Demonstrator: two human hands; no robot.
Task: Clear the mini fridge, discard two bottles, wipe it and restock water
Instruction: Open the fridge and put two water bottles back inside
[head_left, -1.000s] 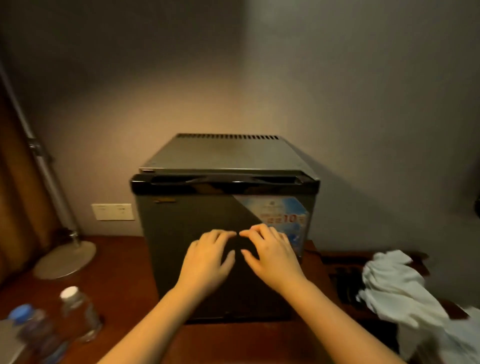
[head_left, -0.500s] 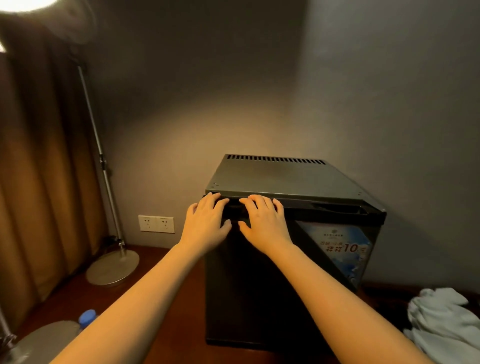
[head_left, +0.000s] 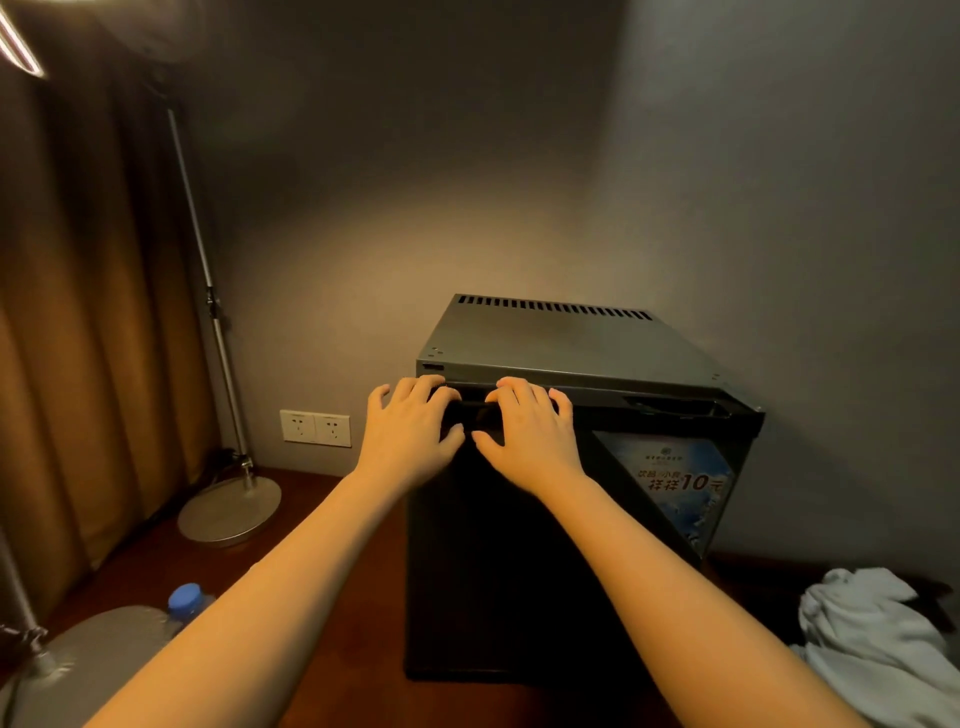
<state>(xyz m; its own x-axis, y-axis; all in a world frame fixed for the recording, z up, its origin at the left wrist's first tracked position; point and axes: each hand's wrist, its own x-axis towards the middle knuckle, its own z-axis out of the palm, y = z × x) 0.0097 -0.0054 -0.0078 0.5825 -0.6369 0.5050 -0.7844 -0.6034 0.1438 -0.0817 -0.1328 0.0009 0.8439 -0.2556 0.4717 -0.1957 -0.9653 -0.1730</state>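
A dark grey mini fridge (head_left: 571, 348) stands on a brown wooden surface with its door (head_left: 519, 571) closed. My left hand (head_left: 410, 431) and my right hand (head_left: 530, 436) lie side by side at the door's top left edge, fingertips curled over the rim into the gap under the lid. A blue price sticker (head_left: 680, 478) covers the door's upper right. A water bottle with a blue cap (head_left: 185, 597) stands at the lower left, mostly hidden behind my left forearm. A crumpled white cloth (head_left: 872, 634) lies to the right of the fridge.
A floor lamp's round base (head_left: 228, 509) and pole stand left of the fridge, near a wall outlet (head_left: 315, 427). Another round metal base (head_left: 93, 660) fills the lower left corner. A brown curtain (head_left: 78, 338) hangs along the left side.
Both hands slid from the middle of the door up to its top edge. My view swung left and up, so the fridge now sits right of centre and the white-capped bottle is out of sight.
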